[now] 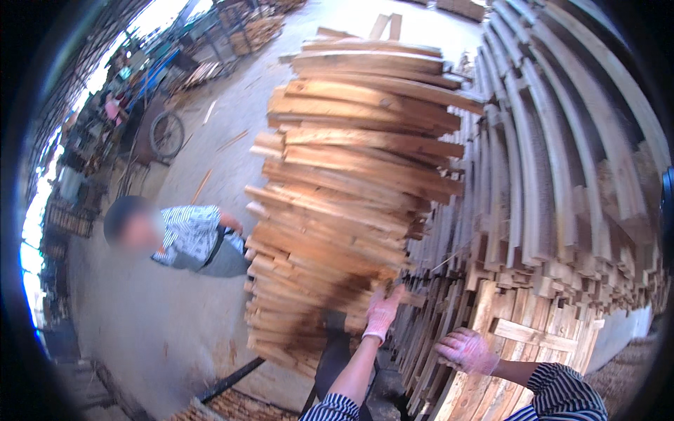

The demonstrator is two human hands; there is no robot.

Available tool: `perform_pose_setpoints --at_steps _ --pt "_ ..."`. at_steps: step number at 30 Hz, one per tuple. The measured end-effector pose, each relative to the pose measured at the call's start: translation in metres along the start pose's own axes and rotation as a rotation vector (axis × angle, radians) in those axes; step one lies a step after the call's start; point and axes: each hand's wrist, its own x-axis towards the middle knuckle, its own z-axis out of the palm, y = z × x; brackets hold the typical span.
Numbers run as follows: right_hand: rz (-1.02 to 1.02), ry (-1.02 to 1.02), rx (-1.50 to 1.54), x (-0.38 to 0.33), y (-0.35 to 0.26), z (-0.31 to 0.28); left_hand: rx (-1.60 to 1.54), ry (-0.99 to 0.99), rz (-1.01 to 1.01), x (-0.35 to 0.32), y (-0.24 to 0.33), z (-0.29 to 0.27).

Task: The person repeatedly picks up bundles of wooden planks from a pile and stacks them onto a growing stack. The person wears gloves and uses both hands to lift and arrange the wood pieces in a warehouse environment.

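Note:
My left hand [384, 310], in a pale pinkish glove, reaches to the near right side of a big stack of wooden planks [351, 154]. Its fingers close about a short plank end [413, 299] that juts out there; the fingertips are partly blurred. To the right, my right hand [469, 351], gloved the same way, hovers above pale boards [519, 330]. Its fingers are loosely bent and a little apart, with nothing visible in them. A shorter crosspiece [535, 335] lies across those boards.
Tall rows of stacked grey-brown timber [540, 154] rise on the right. Left of the plank stack stands another person [196, 238] in a patterned shirt. A wheel [167, 135] and loose sticks [202, 186] are farther off on the concrete floor [140, 316].

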Motion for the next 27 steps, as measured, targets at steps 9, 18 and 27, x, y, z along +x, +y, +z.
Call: perform_pose_setpoints --at_steps 9,18,27 --pt "-0.048 -0.028 -0.058 -0.012 -0.003 0.011 -0.205 0.049 0.148 0.000 0.006 -0.012" --pt "-0.079 0.014 -0.057 -0.016 -0.003 0.008 -0.179 -0.044 0.111 0.010 0.016 -0.004" --pt "-0.070 0.007 -0.054 -0.008 -0.009 0.008 -0.319 -0.051 0.094 0.011 0.017 0.000"
